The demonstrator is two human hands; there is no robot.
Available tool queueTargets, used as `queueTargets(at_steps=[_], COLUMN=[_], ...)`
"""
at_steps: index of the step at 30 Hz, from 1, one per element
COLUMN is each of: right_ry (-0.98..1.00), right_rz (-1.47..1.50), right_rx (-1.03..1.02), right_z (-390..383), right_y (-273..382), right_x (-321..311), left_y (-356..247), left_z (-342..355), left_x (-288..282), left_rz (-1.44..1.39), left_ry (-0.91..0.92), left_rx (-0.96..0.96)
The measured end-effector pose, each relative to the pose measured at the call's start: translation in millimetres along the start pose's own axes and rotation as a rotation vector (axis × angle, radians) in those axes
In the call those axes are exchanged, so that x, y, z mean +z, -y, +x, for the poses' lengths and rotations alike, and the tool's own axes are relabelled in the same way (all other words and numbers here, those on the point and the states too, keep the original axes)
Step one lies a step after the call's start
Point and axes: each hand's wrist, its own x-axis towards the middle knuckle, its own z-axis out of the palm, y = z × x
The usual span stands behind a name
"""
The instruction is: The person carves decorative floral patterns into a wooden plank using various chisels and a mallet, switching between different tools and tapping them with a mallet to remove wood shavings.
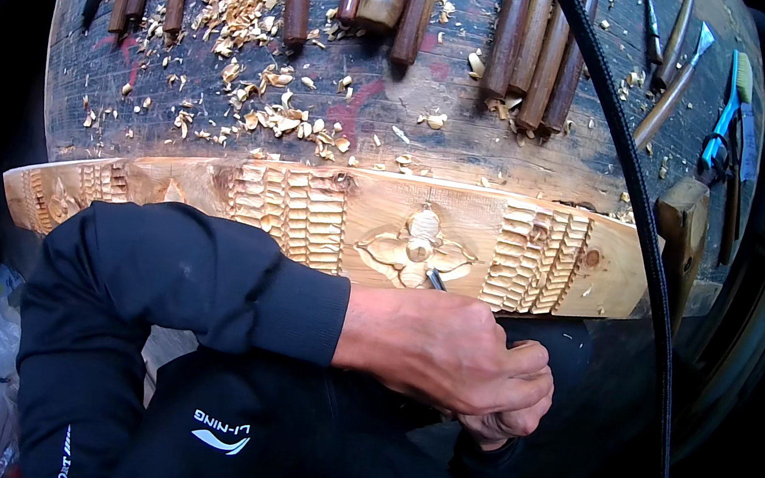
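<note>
A long pale wooden board point(612, 275) lies across the near side of the bench, carved with a four-petalled flower point(418, 250) and bands of stepped, scale-like rows. My left hand point(426, 341) reaches across from the left, closed, just below the flower. From above its knuckles sticks the short metal blade of a carving chisel point(436, 280), its tip at the flower's lower right petal. The handle is hidden by my hands. My right hand point(498, 426) is closed up against the left one, partly covered by it; what its fingers hold is hidden.
Wooden-handled carving tools point(417, 9) line the bench's far side. Pale wood shavings point(243, 12) litter the dark bench top point(476, 154). A blue-handled brush point(726, 108) and a wooden block point(681, 221) are at the right. A black braided cable point(630, 163) hangs across the view.
</note>
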Motion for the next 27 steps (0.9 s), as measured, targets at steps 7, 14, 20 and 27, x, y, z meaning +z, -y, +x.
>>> queueTargets(at_steps=[7, 14, 20, 27], right_ry=[0.008, 0.024, 0.05, 0.026], right_rz=[0.006, -0.119, -0.132, -0.135], right_rx=[0.044, 0.062, -0.052, 0.005], right_z=[-3.7, -11.2, -18.9, -12.7], right_y=[-1.7, 11.1, -4.0, 1.5], right_x=[0.1, -10.3, -9.3, -5.8], left_y=[1.2, 2.9, -0.2, -1.0], left_z=[0.9, -0.9, -0.9, -1.5], left_x=[-9.0, 0.5, 2.4, -2.1], left_rz=[-0.045, 0.108, 0.046, 0.023], left_ry=[0.056, 0.016, 0.014, 0.095], left_rx=[-0.041, 0.14, 0.093, 0.051])
